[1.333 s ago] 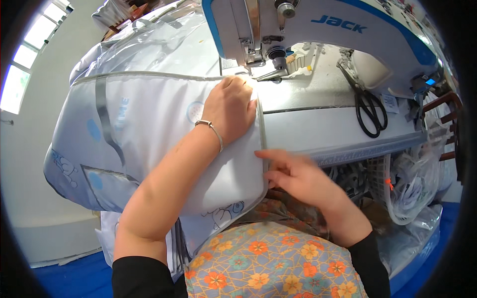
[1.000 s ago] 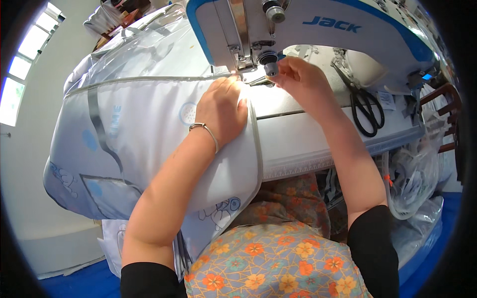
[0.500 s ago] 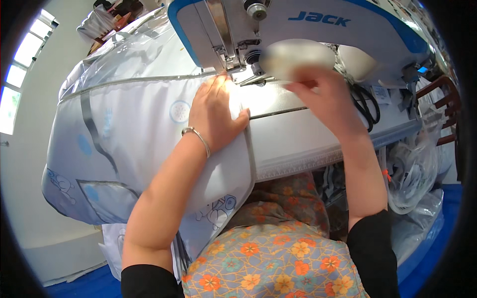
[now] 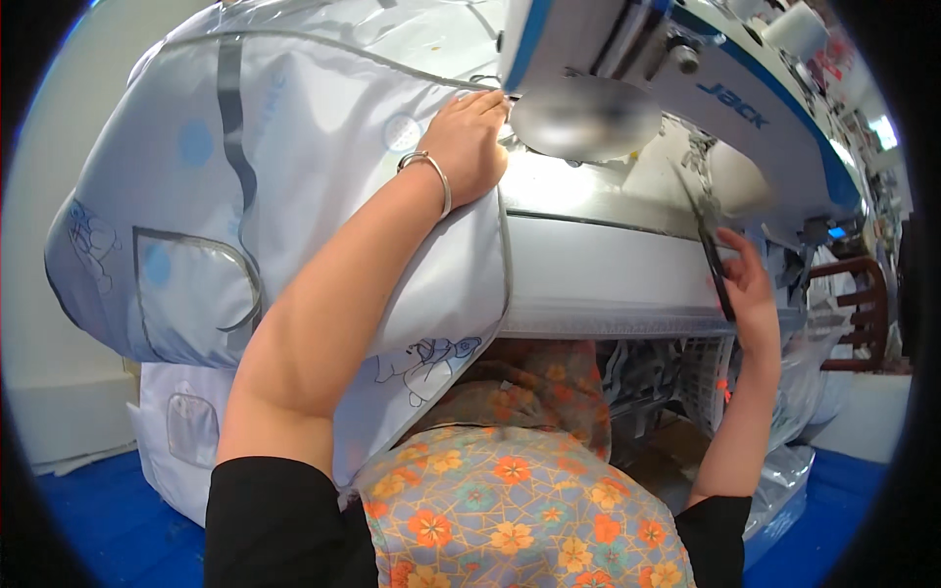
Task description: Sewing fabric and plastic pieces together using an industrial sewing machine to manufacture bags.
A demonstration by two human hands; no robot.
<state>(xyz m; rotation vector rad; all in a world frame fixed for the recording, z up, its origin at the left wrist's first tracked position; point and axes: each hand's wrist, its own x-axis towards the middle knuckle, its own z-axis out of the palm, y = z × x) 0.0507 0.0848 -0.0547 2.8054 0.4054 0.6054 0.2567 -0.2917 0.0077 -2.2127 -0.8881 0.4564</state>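
My left hand point(image 4: 477, 142) lies on the white printed fabric cover point(image 4: 338, 147), fingers stretched out along its grey-bound edge beside the sewing machine point(image 4: 608, 49). The thumb is folded in near that edge, and the needle area is hidden. At the table's right side, my right hand point(image 4: 753, 292) is closed on black-handled scissors point(image 4: 720, 274). Their blades point away and are slightly blurred. Between the hands, a blurred pale round disc point(image 4: 588, 120) hangs under the machine arm.
A white rounded piece point(image 4: 737, 179) stands under the machine arm. A ruler strip point(image 4: 608, 325) runs along the table's front edge. Clear plastic bags point(image 4: 784, 475) lie at lower right, near a brown chair point(image 4: 853, 304). Thread cones point(image 4: 796, 31) stand at the back.
My right hand has moved from beside the pale disc to the right and nearer, and now holds the scissors. My left hand stays on the fabric, its thumb drawn in. The whole view has shifted.
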